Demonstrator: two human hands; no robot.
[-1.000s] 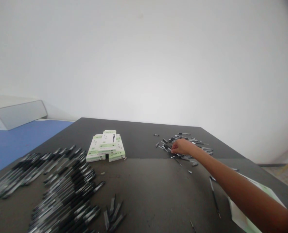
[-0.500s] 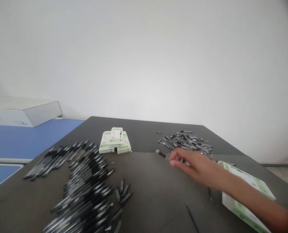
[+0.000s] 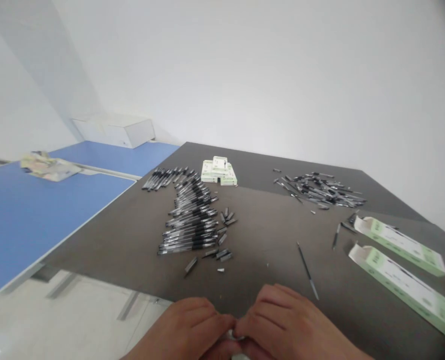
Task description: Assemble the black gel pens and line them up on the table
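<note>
At the near edge of the table, my left hand (image 3: 192, 327) and my right hand (image 3: 282, 320) meet with fingers bent and closed. A small pale, shiny bit shows between their fingertips; the rest of it is hidden, so I cannot make out what it is. Ahead of my left hand lies a long stack of clear pens with black grips (image 3: 192, 217). Several dark pen caps (image 3: 222, 254) are scattered beside this stack. A thin pen refill (image 3: 307, 270) lies just beyond my right hand.
Two open green-and-white boxes (image 3: 406, 290) lie at the right. A loose heap of pen parts (image 3: 323, 190) is at the back right, and small stacked boxes (image 3: 219, 171) stand at the back. Blue tables (image 3: 75, 210) adjoin the left; a white carton (image 3: 113, 130) sits there.
My right hand has come back from the right side of the table to the near edge. My left hand has entered the view and meets it. The view has shifted, showing more of the table.
</note>
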